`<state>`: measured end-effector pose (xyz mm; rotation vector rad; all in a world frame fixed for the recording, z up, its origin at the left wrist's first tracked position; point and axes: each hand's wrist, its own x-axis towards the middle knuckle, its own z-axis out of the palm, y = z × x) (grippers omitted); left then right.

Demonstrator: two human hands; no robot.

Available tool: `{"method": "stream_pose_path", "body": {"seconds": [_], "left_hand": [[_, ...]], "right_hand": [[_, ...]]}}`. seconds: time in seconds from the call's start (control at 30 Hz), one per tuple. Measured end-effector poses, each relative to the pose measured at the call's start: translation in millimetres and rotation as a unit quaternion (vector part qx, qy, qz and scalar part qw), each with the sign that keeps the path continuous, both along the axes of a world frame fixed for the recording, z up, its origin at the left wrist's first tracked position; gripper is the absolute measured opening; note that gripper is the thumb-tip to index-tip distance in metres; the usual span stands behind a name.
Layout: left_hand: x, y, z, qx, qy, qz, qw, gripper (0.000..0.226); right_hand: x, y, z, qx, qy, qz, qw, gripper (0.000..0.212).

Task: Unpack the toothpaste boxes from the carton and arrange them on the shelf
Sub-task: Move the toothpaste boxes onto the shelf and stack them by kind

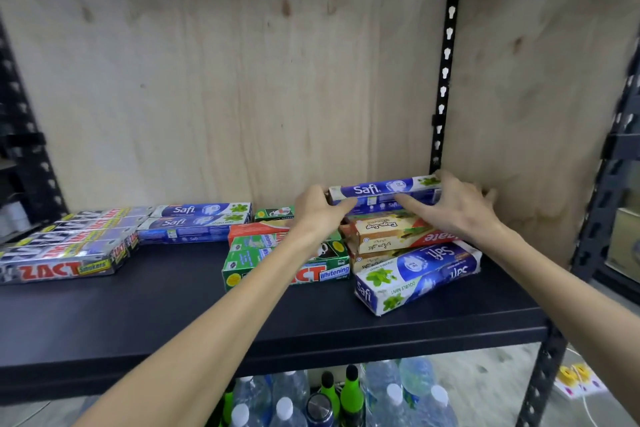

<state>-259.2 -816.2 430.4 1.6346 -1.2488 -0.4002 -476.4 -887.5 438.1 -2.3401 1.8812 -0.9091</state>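
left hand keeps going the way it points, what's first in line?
The left hand already grips the blue Safi box's left end. Pushed further back-right, that box likely meets the plywood back panel; depth behind it is unclear.

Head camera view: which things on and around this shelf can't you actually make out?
- Carton: nowhere in the head view.
- Green ZACT Whitening box: the left forearm crosses its lettering.
- Red box in the right pile: name cut short under the right hand.
- Bottles below: hidden behind the shelf edge.
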Motion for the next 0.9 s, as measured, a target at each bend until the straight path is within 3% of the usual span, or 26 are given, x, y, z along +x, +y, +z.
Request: {"method": "stream_pose_path", "body": {"seconds": [0.23,0.43,0.67,0.9], "left_hand": [[72,47,25,-0.064,-0.071,0.032,0.995,0.018],[168,93,22,-0.087,-0.083,0.082,0.989,0.043],[280,130,-8,-0.064,-0.111,0.126,0.984,0.038],[331,151,-34,-0.087,-0.132,0.154,0.975,0.04]], "right_hand": [[58,16,7,-0.08,-0.055,0.071,0.993,0.058],[150,48,9,-0.109,-0.088,0.152,0.979,0.04],[246,69,-8,-0.035,-0.134,0.231,0.963,0.048],[296,74,-27,0.023,-0.147,0.278,0.949,0.046]]}}
